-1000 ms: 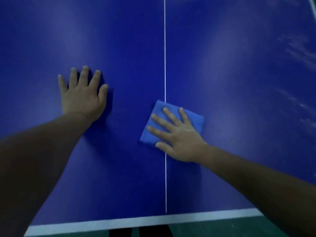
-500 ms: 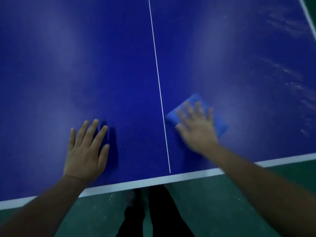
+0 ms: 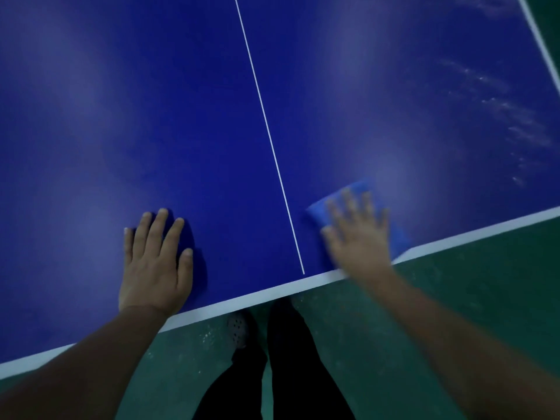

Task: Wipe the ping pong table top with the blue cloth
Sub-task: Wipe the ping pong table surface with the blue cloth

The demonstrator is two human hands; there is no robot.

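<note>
The dark blue ping pong table top [image 3: 151,116] fills most of the view, with a thin white centre line [image 3: 266,122] and a white band along its near edge. A folded blue cloth [image 3: 360,189] lies on the table just right of the centre line, close to the near edge. My right hand [image 3: 357,231] presses flat on the cloth with its fingers spread; the hand is blurred by motion. My left hand [image 3: 154,262] rests flat on the bare table left of the centre line, fingers straight.
Pale dusty streaks [image 3: 509,107] mark the table's right side near its white side line. Below the near edge lies green floor [image 3: 454,313], with my dark trouser legs and a shoe [image 3: 238,328] by the table.
My right hand has slid the cloth from the centre line to the right and back toward the near edge. My left hand has also come nearer the edge as the view pulled back.
</note>
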